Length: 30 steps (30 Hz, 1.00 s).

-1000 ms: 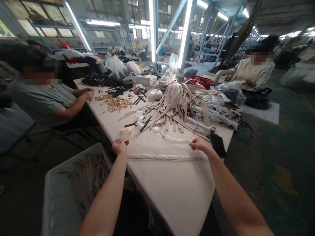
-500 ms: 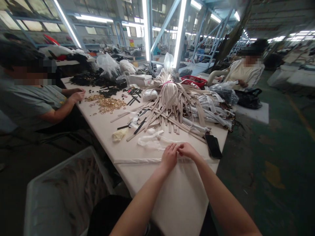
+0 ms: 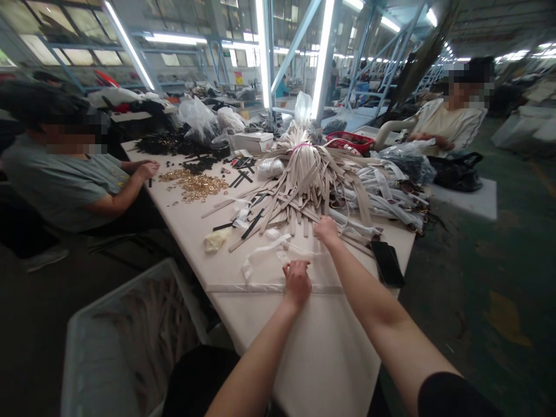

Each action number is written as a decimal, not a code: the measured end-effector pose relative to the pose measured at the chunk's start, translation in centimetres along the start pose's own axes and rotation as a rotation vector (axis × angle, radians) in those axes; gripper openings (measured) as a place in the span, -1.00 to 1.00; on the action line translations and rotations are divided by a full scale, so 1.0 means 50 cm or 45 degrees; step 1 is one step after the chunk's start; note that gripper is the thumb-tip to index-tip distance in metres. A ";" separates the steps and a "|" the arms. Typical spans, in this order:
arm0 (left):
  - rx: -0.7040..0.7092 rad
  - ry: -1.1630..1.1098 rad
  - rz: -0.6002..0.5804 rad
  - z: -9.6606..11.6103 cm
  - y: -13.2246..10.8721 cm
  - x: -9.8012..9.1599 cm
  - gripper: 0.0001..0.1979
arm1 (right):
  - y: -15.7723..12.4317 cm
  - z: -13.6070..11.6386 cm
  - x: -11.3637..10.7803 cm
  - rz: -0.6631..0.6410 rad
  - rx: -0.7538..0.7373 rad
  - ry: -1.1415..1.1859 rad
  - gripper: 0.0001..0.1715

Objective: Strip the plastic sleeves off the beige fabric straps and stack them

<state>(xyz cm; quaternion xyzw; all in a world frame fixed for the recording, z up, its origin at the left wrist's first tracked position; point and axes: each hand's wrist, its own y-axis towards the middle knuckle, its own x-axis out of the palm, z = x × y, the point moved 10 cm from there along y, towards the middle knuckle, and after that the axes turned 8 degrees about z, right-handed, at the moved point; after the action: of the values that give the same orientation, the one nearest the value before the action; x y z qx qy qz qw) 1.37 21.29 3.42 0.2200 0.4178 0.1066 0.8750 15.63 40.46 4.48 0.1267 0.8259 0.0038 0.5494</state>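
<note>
Our right hand [image 3: 325, 230] reaches onto the loose ends of a fanned bundle of beige straps [image 3: 304, 179], its fingers drawn narrow against them; we cannot tell whether it grips one. Our left hand [image 3: 297, 282] lies palm down with curled fingers on the tabletop [image 3: 186, 231], just beside a crumpled clear plastic strip [image 3: 264, 258]; any hold there is unclear. A black smartphone [image 3: 386, 263] lies right of the straps, brass buckles [image 3: 195, 185] lie left of them, and a white bin [image 3: 93, 370] of more straps stands beside the tabletop's near end.
</note>
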 end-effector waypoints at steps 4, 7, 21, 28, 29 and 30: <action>-0.021 0.081 -0.034 -0.004 0.003 0.000 -0.79 | 0.027 -0.009 0.026 -0.021 -0.060 -0.108 -0.59; -0.031 0.122 -0.056 -0.007 0.006 0.001 -0.88 | 0.029 -0.020 0.044 -0.058 -0.113 -0.156 -0.63; -0.191 -0.233 -0.050 -0.033 0.008 0.006 -0.87 | -0.032 -0.052 -0.058 -0.398 -0.316 -0.090 -0.69; -0.185 -0.347 0.050 -0.048 0.009 0.000 -0.77 | -0.209 -0.030 -0.068 -0.810 -0.345 -0.028 -0.82; -0.174 -0.352 0.056 -0.046 0.008 -0.001 -0.76 | -0.224 -0.051 -0.068 -0.806 -0.366 -0.012 -0.81; -0.162 -0.356 0.062 -0.045 0.008 -0.002 -0.76 | -0.234 -0.078 -0.069 -0.785 -0.392 0.005 -0.80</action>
<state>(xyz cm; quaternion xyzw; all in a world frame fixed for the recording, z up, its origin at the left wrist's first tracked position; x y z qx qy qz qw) -0.42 22.27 2.43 0.1867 0.2789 0.1223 0.9340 10.96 28.93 7.45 -0.2132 0.8162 -0.0374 0.5357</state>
